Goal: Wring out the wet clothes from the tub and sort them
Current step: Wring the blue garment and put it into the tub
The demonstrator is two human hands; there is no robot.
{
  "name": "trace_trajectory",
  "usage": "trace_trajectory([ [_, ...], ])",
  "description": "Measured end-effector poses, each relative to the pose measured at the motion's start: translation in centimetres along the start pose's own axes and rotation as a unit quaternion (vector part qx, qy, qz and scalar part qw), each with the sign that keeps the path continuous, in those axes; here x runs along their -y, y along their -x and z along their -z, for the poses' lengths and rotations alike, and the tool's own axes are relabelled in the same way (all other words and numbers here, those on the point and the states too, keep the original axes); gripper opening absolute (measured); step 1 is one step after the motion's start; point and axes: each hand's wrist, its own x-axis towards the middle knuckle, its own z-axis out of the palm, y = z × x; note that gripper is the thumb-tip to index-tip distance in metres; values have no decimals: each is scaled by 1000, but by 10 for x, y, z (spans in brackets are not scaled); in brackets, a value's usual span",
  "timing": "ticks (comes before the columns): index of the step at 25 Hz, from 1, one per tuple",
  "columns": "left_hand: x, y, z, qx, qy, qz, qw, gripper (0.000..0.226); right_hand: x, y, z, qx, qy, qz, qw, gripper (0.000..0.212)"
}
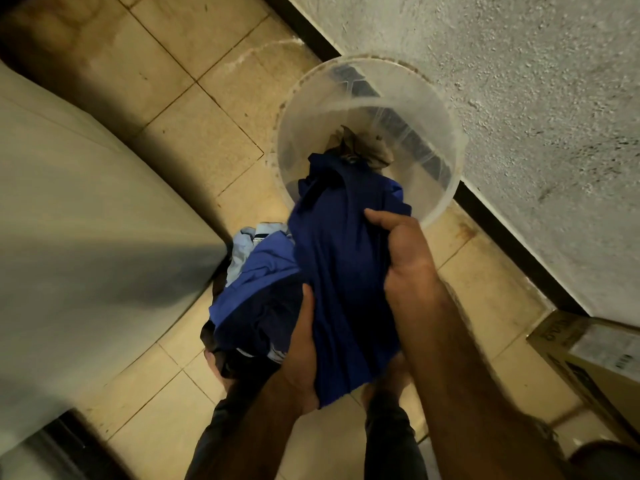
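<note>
Left hand (302, 355) and right hand (406, 259) grip a navy garment (341, 244) at the near rim of the clear tub (311, 109), right of which a cardboard box (595, 355) bears unreadable lettering.

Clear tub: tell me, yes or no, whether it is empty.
No: a brownish cloth lies inside the clear tub, and the dark blue garment reaches into it.

Two hands (299, 358) (405, 261), one tub (311, 109), one navy garment (341, 268).
</note>
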Motion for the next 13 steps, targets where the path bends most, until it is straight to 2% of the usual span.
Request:
trace_trajectory([
  [3, 14, 3, -10, 12, 46, 2, 999, 71, -5, -2, -9, -14, 20, 19, 1000, 13],
  [4, 14, 7, -10, 23, 31, -9, 999, 60, -3, -6, -8, -29, 43, 38, 998, 21],
  [6, 12, 17, -3, 5, -57, -48, 997, 26, 6, -19, 2, -70, 204, 92, 972, 48],
  [7, 8, 19, 2, -1, -116, -63, 991, 33, 12, -23, 11, -100, 298, 113, 943, 53],
  [8, 3, 20, 7, 3, -162, -73, 984, 50, 17, -23, 19, -129, 364, 127, 914, 58],
  [9, -5, 23, 7, 8, -183, -84, 980, 57, 20, -24, 31, -152, 398, 138, 894, 64],
  [11, -21, 17, -6, -3, -202, -114, 973, 49, 13, -10, 53, -207, 394, 168, 880, 70],
  [13, -37, 9, -29, 12, -217, -120, 969, 40, -12, 6, 68, -248, 332, 187, 891, 68],
])
